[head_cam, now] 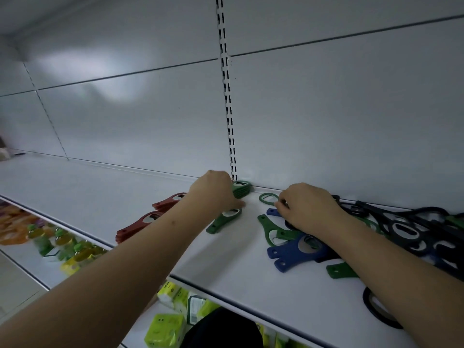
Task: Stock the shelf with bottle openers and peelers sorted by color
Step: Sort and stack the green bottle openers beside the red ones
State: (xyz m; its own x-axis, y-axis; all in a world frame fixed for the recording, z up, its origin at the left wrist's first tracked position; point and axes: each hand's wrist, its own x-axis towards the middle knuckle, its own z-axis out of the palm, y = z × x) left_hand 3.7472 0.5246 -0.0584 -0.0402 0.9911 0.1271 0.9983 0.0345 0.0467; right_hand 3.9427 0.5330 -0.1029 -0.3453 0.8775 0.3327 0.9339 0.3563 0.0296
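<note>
Green openers (241,189) stacked under left hand (213,189); right hand (305,204) pinching green ring-shaped opener (267,198).

— Where's the left hand (216,190)?
— On the green stack (241,189) by the back wall, a lone green opener (224,220) under its fingertips.
— And the right hand (305,205)?
— Its fingertips pinch a green ring (267,198) beside the mixed pile (391,229).
</note>
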